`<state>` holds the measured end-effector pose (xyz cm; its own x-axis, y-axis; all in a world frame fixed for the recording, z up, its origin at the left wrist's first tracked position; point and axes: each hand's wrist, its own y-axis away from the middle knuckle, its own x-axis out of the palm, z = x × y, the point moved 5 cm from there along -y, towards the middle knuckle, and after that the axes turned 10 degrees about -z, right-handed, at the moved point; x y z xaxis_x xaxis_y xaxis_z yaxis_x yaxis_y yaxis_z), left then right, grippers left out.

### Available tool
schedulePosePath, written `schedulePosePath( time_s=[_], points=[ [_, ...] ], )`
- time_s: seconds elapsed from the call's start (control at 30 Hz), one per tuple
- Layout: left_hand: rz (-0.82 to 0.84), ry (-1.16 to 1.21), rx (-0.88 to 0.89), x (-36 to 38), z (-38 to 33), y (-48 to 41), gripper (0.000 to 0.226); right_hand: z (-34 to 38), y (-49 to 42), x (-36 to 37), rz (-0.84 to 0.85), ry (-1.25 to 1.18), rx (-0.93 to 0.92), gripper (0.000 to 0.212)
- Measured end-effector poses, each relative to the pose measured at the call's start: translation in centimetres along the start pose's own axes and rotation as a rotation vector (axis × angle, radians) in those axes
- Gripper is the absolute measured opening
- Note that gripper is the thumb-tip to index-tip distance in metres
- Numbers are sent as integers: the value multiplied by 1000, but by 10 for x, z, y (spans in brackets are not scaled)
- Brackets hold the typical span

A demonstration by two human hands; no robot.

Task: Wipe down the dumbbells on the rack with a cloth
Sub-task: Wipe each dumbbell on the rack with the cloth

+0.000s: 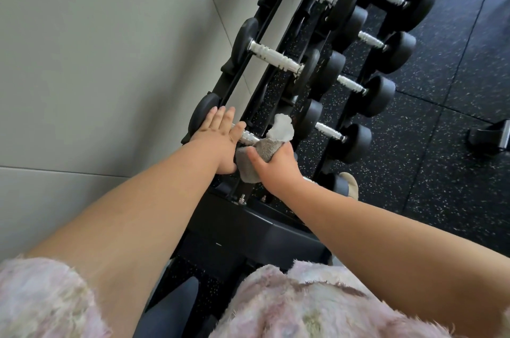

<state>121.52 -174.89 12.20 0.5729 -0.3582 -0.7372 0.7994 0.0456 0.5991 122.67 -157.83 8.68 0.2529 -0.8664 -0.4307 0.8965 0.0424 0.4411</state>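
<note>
A black rack (278, 216) holds several black dumbbells with ribbed silver handles in two rows. The nearest dumbbell (202, 114) of the upper row lies under my hands. My left hand (218, 139) rests flat with straight fingers on its left head, thumb over the silver handle (248, 137). My right hand (276, 163) grips a grey cloth (266, 148) wrapped over the right part of that handle. One corner of the cloth sticks up, another hangs below. The dumbbell's right head is hidden behind the cloth and hand.
A grey tiled wall (96, 61) runs along the left of the rack. Speckled black rubber floor (455, 130) lies to the right, with a dark metal foot (489, 137) at the right edge. My shoe tip (352, 184) shows beside the rack's lower row.
</note>
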Motion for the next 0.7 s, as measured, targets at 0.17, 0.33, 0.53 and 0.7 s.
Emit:
schedulePosePath(
  time_s=[0.17,0.33,0.53,0.7],
  points=[
    [10,14,5,-5,0,-1,108,9,-8,5,-58,-81,89,67],
    [10,6,11,-6,-2,3,107,28,-34,-5,-112,50,266,52],
    [46,-7,-25,5,-3,6,105,41,-38,-20,-10,268,262,57],
    [44,-7,-26,3,-3,7,104,23,4,-14,50,195,309,70]
  ],
)
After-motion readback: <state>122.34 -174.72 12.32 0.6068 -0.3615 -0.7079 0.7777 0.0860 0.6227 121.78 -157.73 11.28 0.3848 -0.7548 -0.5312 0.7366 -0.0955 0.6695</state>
